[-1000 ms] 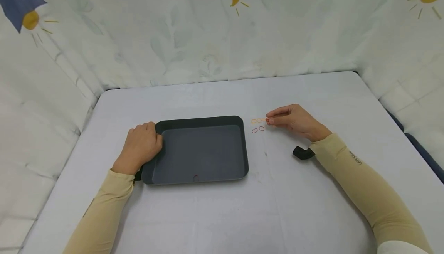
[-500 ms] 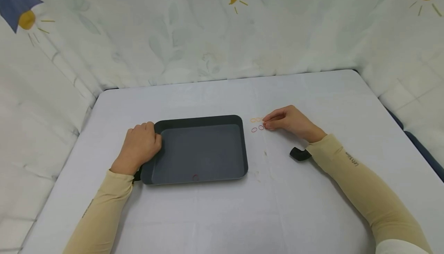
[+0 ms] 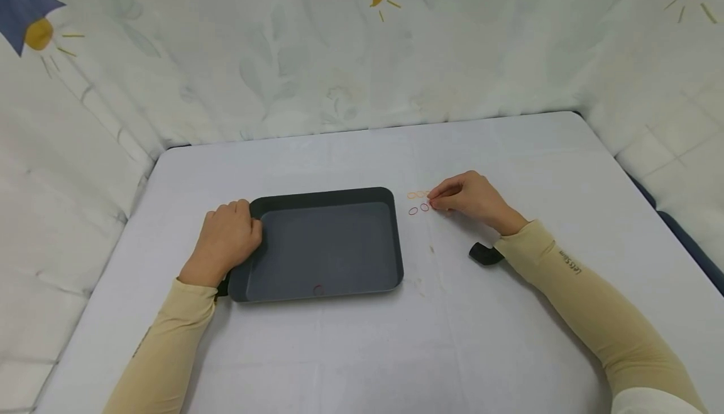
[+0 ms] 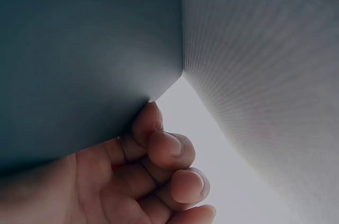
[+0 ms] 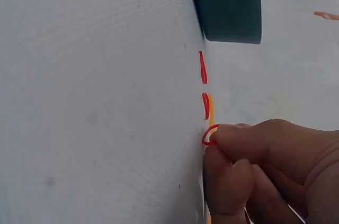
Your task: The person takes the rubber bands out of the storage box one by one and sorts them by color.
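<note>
My left hand (image 3: 225, 238) grips the left rim of a dark grey rectangular tray (image 3: 328, 244); in the left wrist view its curled fingers (image 4: 172, 150) show at the tray's edge. To the right of the tray, my right hand (image 3: 472, 199) pinches a small red rubber band (image 5: 210, 136) between thumb and forefinger, low at the tabletop. Two red rubber bands (image 3: 424, 207) lie just left of those fingertips. Behind them is a row of orange rubber bands (image 3: 420, 194), partly hidden by the fingers. A faint red ring (image 3: 318, 289) shows at the tray's near side.
A white cloth covers the table (image 3: 362, 351). The black wrist camera piece (image 3: 485, 254) sticks out below the right wrist. Patterned white curtains (image 3: 339, 56) hang behind the table and at its sides.
My right hand has come slightly left and down, bringing the red rubber band from the orange row to the line of red ones. The left hand keeps its grip on the tray.
</note>
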Demonstrator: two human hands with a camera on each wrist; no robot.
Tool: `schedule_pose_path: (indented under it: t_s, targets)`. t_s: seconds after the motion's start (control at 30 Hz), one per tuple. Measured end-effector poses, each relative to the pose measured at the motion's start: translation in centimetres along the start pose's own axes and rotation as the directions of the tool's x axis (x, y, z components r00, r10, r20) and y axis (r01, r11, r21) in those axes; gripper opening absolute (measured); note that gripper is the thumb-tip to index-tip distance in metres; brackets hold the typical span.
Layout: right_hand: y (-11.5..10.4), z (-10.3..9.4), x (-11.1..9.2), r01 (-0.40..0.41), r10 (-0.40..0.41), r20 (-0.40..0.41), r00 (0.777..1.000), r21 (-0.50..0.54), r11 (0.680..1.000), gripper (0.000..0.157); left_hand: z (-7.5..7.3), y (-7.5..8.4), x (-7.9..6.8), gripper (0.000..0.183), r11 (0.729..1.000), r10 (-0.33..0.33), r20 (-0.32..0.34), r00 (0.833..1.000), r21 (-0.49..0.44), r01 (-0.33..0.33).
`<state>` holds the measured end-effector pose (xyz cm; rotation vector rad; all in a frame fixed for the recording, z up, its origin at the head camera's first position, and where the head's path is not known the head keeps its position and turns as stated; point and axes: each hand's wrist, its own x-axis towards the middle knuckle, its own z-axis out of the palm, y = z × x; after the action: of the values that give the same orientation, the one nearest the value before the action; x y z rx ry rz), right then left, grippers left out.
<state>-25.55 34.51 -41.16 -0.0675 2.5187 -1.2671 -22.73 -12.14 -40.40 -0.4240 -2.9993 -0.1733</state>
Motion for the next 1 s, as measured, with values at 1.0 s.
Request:
schedule_pose_path:
  t_s: [1.0]
  targets:
    - [-0.3, -1.8, -0.1, -0.04, 0.04, 0.0, 0.999, -0.17, 0.985, 0.024, 0.1, -0.1, 0.0, 0.024, 1.0, 0.0, -0.012, 1.0, -0.009, 0.0]
